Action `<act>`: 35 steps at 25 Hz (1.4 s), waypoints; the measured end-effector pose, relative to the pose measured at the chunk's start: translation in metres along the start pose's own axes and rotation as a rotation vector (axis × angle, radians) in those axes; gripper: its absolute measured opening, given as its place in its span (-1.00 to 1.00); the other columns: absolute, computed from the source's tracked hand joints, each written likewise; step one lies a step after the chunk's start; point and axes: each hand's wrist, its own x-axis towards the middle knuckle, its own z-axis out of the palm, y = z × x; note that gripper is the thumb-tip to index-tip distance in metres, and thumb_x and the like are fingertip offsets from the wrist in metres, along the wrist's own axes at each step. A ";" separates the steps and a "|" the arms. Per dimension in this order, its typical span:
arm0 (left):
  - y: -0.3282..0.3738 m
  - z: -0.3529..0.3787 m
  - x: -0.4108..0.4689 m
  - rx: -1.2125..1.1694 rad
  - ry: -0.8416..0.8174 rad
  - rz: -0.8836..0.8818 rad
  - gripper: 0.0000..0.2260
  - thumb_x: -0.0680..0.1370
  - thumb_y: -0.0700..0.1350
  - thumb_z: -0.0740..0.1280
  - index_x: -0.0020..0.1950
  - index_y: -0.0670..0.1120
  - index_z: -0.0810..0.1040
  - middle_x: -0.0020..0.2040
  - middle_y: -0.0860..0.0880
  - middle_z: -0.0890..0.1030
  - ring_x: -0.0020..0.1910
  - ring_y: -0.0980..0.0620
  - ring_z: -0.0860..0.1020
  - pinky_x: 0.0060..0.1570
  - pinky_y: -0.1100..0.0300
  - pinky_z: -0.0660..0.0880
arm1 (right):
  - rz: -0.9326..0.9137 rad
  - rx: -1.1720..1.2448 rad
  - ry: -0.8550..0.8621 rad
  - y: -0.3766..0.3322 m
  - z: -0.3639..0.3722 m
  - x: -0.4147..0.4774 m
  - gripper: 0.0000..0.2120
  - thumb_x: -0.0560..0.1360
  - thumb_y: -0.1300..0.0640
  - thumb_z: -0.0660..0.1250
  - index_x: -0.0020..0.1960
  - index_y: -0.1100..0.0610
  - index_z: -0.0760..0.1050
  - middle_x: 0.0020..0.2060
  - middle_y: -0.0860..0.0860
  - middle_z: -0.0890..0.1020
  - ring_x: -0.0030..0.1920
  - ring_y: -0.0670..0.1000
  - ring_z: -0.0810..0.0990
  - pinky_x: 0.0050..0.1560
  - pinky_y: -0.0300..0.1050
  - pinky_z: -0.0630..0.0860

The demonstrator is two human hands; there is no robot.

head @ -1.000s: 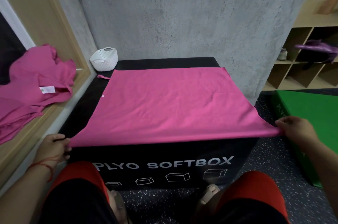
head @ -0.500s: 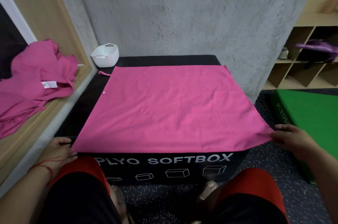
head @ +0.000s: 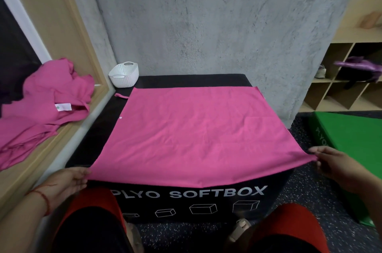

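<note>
Corners of pink cloth [head: 196, 133] in left hand [head: 68, 180] and right hand [head: 339, 168], forearms [head: 18, 219] cropped.

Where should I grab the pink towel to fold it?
Pinch its two near corners, one in each hand, coming from the front. The towel lies flat on the box, but its near edge hangs just past the box's front, so you can get under it there. The left hand and right hand are at those corners.

Person wears a red thread bracelet [head: 45, 201], red-and-black legwear [head: 93, 219], beige sandals [head: 239, 230].
</note>
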 end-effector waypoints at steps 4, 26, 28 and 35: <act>0.012 -0.010 -0.003 -0.143 -0.052 0.201 -0.61 0.56 -0.55 0.13 0.22 -0.22 0.56 0.00 -0.13 0.62 0.00 -0.01 0.55 -0.14 0.34 0.63 | -0.097 0.333 -0.025 -0.031 0.009 -0.005 -0.60 0.71 0.38 0.10 0.53 0.34 0.37 -0.08 0.12 0.66 -0.22 -0.07 0.74 -0.03 -0.20 0.69; 0.051 -0.001 -0.003 0.015 0.244 0.650 -0.82 0.67 0.02 0.36 0.02 -0.05 0.69 -0.04 -0.03 0.65 0.08 -0.04 0.56 0.33 0.06 0.48 | -0.394 -0.119 0.000 -0.052 -0.001 -0.018 -0.33 0.13 -0.43 0.61 -0.17 0.13 0.58 -0.21 0.13 0.65 -0.18 0.11 0.58 -0.17 -0.16 0.53; 0.056 0.002 -0.011 0.134 0.278 0.673 -0.84 0.70 -0.12 0.31 0.01 -0.12 0.66 -0.06 -0.12 0.63 0.04 -0.06 0.54 0.08 0.43 0.42 | -0.414 -0.146 0.062 -0.049 -0.006 -0.014 -0.37 0.18 -0.42 0.58 -0.09 0.11 0.64 -0.20 0.11 0.67 -0.13 0.14 0.61 -0.14 -0.14 0.57; 0.064 -0.002 0.000 0.309 0.385 0.708 -0.80 0.69 -0.04 0.32 0.06 -0.14 0.66 -0.04 -0.15 0.67 -0.03 -0.08 0.58 0.03 0.26 0.41 | -0.390 -0.119 0.198 -0.057 0.022 -0.007 -0.86 0.61 -0.01 0.44 0.11 0.01 0.70 -0.01 0.14 0.73 0.05 0.28 0.68 0.14 0.22 0.67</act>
